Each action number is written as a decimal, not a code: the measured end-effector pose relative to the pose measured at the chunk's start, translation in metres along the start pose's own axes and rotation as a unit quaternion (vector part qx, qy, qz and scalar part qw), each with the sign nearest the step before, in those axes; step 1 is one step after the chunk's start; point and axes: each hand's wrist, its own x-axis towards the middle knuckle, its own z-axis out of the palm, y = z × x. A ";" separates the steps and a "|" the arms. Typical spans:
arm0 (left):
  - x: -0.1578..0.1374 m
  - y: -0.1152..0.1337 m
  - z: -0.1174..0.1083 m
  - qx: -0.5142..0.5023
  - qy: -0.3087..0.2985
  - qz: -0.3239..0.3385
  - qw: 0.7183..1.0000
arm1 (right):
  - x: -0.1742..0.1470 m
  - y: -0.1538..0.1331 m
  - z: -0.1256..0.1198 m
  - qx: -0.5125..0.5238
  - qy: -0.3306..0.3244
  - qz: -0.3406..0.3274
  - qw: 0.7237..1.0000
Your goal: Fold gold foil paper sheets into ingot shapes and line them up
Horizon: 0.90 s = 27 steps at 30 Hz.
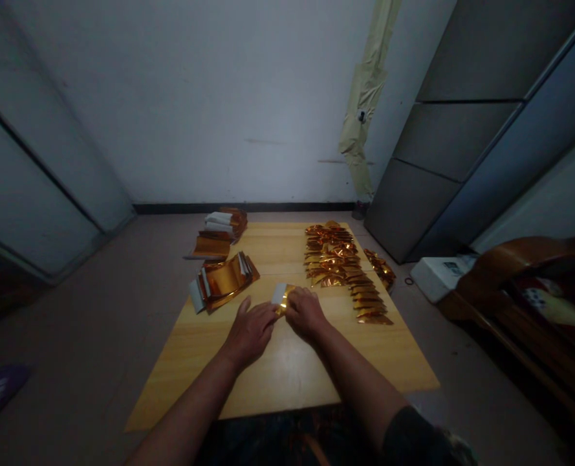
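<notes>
A small gold foil paper sheet [281,299] with a pale grey side lies partly folded at the middle of the wooden table. My right hand [306,312] is closed on its right part, the fingertips curled and partly hidden. From the left, my left hand [252,331] reaches the sheet's near edge with its fingertips, fingers stretched out flat and thumb spread away. To the left sits a loose stack of gold foil paper sheets [226,278], curved and showing some grey sides. Rows of folded foil pieces [330,255] lie overlapped on the right.
Behind the near stack is another pile of foil sheets [219,233] at the table's far left corner. More folded foil [380,268] lies beyond the right edge of the table [277,382]. A grey cabinet [442,136], a white box [435,278] and a wooden seat [505,304] stand right.
</notes>
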 end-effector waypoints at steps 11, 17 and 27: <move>-0.005 -0.001 0.001 0.013 -0.005 0.004 1.000 | 0.002 0.003 0.006 0.009 0.011 0.004 1.000; -0.007 -0.001 0.001 0.023 0.008 0.033 0.999 | 0.002 0.002 0.005 0.006 0.006 0.006 1.000; -0.007 0.000 0.003 0.017 0.000 0.012 1.000 | 0.003 0.003 0.006 0.030 0.016 0.009 0.999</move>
